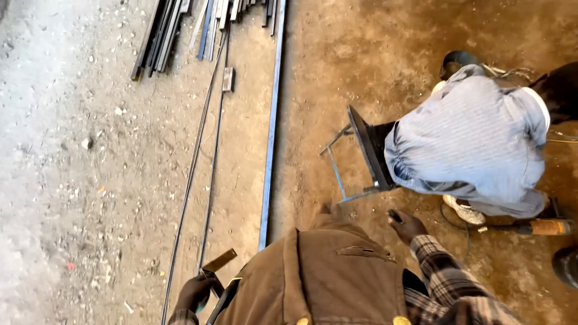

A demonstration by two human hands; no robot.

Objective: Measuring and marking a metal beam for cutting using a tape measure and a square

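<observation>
1. Left hand (194, 293): low in the head view, at the person's left side, above the dirt floor (90, 180). Fingers closed round a dark tool (212, 278); a flat brown bar (219, 260) sticks up and to the right from the grip. Cannot tell what kind of tool it is.
2. Right hand (406, 225): held out in front of the brown vest (325, 277), plaid sleeve (448, 277) behind it. Fingers loosely curled with a small dark object at the fingertips; too small to tell what it is, or whether it is gripped.
3. Long blue steel bar (271, 126): lies on the floor, running from the far edge of the view down to just in front of the vest, between the two hands.
4. Two thin rods (201, 150): lie on the floor just left of the blue bar, roughly parallel to it; their near ends reach the left hand.
5. Bundle of steel sections (159, 36): on the floor at the far left, well apart from both hands. A small metal block (227, 79) lies near it.
6. A second person in a striped shirt (475, 138) crouches to the right, bent forward, seated on a metal-framed stool (361, 156). Near the right hand, not touching.
7. Power tool (542, 227) with a brown body: lies on the floor at the right, beside that person's shoe.
</observation>
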